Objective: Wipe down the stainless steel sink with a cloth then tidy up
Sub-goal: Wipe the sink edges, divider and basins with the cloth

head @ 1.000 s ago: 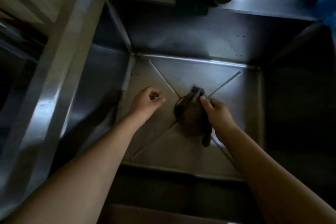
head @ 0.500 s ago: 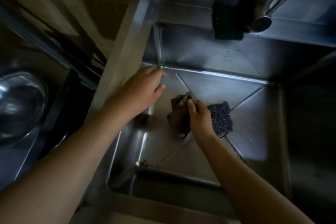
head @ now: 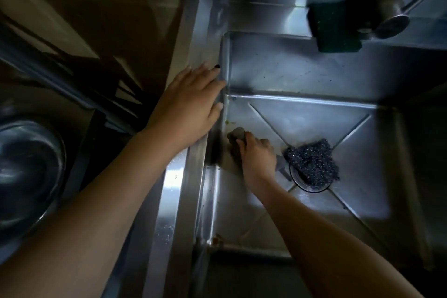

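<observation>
The cloth [head: 234, 136], judged soft, light and best held bunched, is gripped by the right hand [head: 258, 157] on the sink [head: 314, 123] floor left of the drain [head: 312, 189]; the left hand [head: 188, 106] is rested flat on the rim, holding nothing.

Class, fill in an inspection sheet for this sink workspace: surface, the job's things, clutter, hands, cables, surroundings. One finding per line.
Surface: stainless steel sink, floor creased toward the drain; small specks by the left wall and in the near-left corner.
Job's things: cloth on the sink floor, close to the left wall.
Clutter: metal scourer lying over the drain; dark sponge on the back ledge.
Hands: right hand grips the cloth; left hand rests flat on the left rim, fingers straight.
Cables: nothing seen.
Surroundings: tap over the back ledge; metal bowl left of the sink; the light is dim.
</observation>
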The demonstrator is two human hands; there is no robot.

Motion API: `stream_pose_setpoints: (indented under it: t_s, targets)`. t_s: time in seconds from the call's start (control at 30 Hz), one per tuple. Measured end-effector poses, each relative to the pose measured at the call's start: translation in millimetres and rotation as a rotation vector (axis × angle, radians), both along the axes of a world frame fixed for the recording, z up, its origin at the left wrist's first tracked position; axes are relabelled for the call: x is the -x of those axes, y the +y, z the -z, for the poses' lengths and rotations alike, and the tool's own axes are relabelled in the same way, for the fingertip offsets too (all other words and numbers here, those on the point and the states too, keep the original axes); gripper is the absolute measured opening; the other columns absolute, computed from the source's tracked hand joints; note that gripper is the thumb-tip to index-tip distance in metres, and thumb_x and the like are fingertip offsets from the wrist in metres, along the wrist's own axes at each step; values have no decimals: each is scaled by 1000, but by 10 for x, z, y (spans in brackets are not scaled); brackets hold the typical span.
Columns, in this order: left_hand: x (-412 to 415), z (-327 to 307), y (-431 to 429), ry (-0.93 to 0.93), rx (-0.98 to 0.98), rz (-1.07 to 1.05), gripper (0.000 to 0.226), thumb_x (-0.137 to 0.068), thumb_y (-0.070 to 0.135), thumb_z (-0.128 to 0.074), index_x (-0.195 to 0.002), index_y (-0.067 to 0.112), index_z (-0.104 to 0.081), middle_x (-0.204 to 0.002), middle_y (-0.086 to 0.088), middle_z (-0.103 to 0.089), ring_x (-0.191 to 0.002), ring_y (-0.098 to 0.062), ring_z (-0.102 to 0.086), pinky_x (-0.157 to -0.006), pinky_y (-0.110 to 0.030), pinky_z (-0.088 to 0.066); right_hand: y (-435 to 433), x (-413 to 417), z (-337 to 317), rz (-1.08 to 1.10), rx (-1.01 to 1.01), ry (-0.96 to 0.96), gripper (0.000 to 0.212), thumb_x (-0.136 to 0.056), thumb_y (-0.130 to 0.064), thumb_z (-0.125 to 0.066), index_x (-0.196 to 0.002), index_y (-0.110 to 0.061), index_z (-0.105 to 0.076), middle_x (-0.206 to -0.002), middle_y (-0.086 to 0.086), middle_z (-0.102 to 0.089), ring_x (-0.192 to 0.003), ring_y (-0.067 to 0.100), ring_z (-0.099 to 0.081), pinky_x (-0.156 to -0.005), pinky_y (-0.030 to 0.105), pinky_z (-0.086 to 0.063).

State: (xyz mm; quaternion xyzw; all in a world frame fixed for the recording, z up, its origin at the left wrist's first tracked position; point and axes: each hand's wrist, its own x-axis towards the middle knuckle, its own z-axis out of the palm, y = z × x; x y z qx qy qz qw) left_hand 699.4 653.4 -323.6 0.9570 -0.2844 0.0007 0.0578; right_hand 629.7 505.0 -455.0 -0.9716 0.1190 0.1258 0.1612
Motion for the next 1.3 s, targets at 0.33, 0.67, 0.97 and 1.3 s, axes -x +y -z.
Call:
stream_pose_setpoints:
  t_s: [0.33, 0.67, 0.97, 1.3]
  targets:
    - [-16, 58, 14, -67, 55, 12, 42, -88, 26, -34, -109, 5, -63, -133, -17, -52, -125, -33, -47, -107, -44, -29, 47, 5, 519, -249, -4, 131, 60, -99, -47, -21, -149, -24, 1, -158, 5, 1, -145, 24, 6, -117, 42, 1]
    - [-11, 108, -10, -138, 1, 10, 41, -90, 24, -32, -103, 5, -66, -135, -18, -50, -127, -34, -45, -107, -44, -27, 101, 82, 782, -301, 5, -157, 48, -90, -31, -34, -123, -8, -59, -128, 15, -58, -118, 34, -55, -95, 48, -44]
    - [-18, 83, -52, -131, -70, -84, 51, -91, 28, -27, -133, 6, -45, -142, -15, -43, -135, -28, -34, -109, -37, -9, 18, -304, 865, -294, -73, -271, 42, -86, -28, -40, -112, -6, -64, -117, 13, -65, -111, 32, -60, -93, 49, -47]
    - [0, 82, -79, -147, -177, -158, 57, -92, 35, -26, -140, 4, -33, -147, -13, -34, -138, -24, -26, -111, -46, -11, -129, -620, 856, -259, 99, -335, 44, -84, -35, -40, -110, -12, -67, -103, 15, -64, -82, 34, -61, -74, 35, -52]
